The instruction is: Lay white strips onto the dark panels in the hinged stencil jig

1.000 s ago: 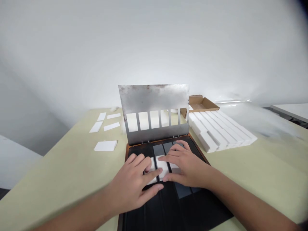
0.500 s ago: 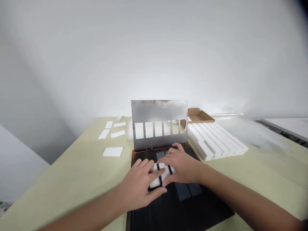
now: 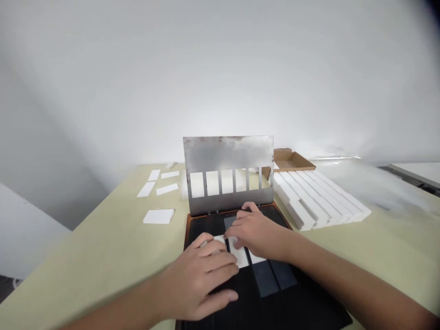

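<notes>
A black tray [image 3: 309,311] with long slots lies in front of me on the table. Its metal lid [image 3: 228,158], cut with several upright windows, stands open at the tray's far edge. White strips [image 3: 240,257] lie side by side in the tray's middle slots. My left hand [image 3: 202,279] rests palm down over the left strips, its fingers bent and spread on them. My right hand [image 3: 256,231] lies flat on the strips just beyond, fingers stretched toward the left. Neither hand grips anything that I can make out.
A long stack of white strips [image 3: 319,197] lies right of the lid, with an open cardboard box [image 3: 292,160] behind it. Several loose white pieces [image 3: 158,216] lie on the pale green table [image 3: 103,256] at the left. A white wall rises behind.
Both hands have slid a little toward me along the strips. My left fingers have curled in over the left strips. The view has shifted slightly.
</notes>
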### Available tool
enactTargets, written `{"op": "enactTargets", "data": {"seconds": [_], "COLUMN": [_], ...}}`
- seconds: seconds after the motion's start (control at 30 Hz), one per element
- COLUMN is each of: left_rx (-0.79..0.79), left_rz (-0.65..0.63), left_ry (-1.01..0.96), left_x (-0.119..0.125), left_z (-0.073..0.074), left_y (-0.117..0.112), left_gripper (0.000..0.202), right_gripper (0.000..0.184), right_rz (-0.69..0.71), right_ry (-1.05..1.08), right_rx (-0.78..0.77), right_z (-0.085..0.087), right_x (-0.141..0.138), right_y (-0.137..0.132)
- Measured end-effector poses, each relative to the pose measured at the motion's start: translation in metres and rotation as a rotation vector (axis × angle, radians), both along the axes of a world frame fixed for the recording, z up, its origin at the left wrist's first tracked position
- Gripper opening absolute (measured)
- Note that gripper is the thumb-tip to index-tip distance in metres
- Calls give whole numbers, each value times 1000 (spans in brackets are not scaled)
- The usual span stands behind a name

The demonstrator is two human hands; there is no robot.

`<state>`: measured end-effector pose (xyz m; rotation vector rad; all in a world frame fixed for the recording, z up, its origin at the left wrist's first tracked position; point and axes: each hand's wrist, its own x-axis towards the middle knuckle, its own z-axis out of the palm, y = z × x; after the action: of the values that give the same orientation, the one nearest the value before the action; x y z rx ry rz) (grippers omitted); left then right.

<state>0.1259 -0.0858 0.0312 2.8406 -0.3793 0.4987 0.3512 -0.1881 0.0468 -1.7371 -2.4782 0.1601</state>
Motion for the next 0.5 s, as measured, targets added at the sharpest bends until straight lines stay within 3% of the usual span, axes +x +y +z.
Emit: {"op": "enactTargets", "data": {"seconds": [0.07,0.23,0.4,0.5], "left_rx": [3,-13,2,14], "left_rz": [-82,-27,-19,-19], "left_ry": [-8,-10,21,35], "left_x": [3,9,6,6], "left_z": [6,12,10,10], "left_y": [0,0,0,-1], "left_gripper": [25,35,37,36], "right_gripper": [18,24,54,51], "right_rz": [9,-14,-206,-235], "right_ry": [15,55,-32,-107], "right_rx": [1,-24,21,12], "right_z": [-1,13,20,14], "right_x": [2,5,7,6], "right_y": [-1,-5,-9,-7]}}
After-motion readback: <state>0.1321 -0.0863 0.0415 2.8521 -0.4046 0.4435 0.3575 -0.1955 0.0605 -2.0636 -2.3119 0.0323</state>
